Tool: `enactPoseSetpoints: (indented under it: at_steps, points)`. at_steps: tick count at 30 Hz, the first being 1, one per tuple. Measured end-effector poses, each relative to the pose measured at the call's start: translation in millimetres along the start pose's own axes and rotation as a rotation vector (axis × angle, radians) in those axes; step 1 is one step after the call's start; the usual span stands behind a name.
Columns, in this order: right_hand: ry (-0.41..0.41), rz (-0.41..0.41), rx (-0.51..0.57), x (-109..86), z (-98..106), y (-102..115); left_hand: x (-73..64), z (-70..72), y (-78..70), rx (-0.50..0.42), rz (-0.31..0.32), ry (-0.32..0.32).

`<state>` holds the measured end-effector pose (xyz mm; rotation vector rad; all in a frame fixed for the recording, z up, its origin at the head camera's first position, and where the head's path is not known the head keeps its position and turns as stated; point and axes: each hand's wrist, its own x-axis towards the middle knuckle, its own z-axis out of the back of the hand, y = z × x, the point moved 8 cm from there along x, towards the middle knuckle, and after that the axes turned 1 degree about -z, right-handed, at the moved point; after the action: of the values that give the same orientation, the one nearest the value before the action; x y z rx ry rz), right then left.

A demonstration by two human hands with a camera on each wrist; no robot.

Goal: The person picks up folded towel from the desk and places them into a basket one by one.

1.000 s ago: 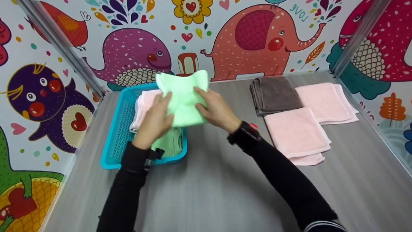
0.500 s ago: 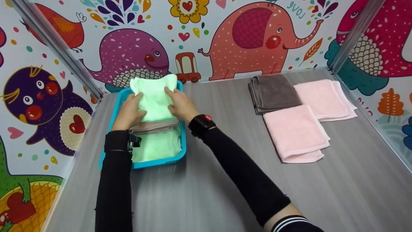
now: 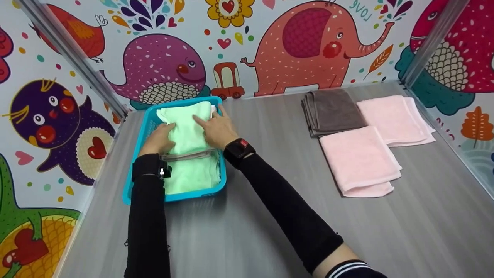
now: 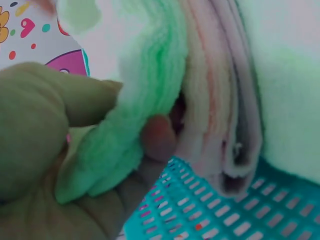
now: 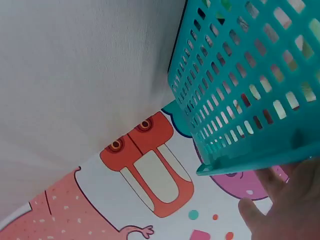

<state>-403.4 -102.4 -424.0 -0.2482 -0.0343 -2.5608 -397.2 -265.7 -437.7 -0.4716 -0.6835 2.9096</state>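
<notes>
The folded mint-green towel [image 3: 189, 129] now sits inside the far half of the blue plastic basket [image 3: 193, 195], lower than a moment ago, so its placing there looks nearly done. The left hand [image 3: 157, 139], at the basket's left side, pinches the towel's edge. The right hand [image 3: 220, 130], at the basket's right side, splays its fingers, one on the towel. Another green towel [image 3: 193, 177] lies in the basket's near half; a brown towel [image 3: 335, 112] and two pink towels [image 3: 359, 160] lie to the basket's right.
</notes>
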Motion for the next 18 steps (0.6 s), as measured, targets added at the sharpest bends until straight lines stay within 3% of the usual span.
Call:
enactPoseSetpoints:
  at_steps: [3,8,11,18]
  points:
    - [0.044,0.009,0.069,-1.0,-4,0,1.5,0.1,0.1,-0.008,0.002,0.004]
    - [0.145,-0.072,0.104,-1.6,-13,-6,1.3,-4.1,2.3,-0.032,0.032,0.010]
    - [0.203,-0.099,0.088,-0.6,-17,-8,2.7,-7.3,2.8,0.004,0.066,0.016]
    - [0.237,-0.108,0.062,0.8,-19,-7,3.3,-12.8,8.9,0.117,0.153,0.032]
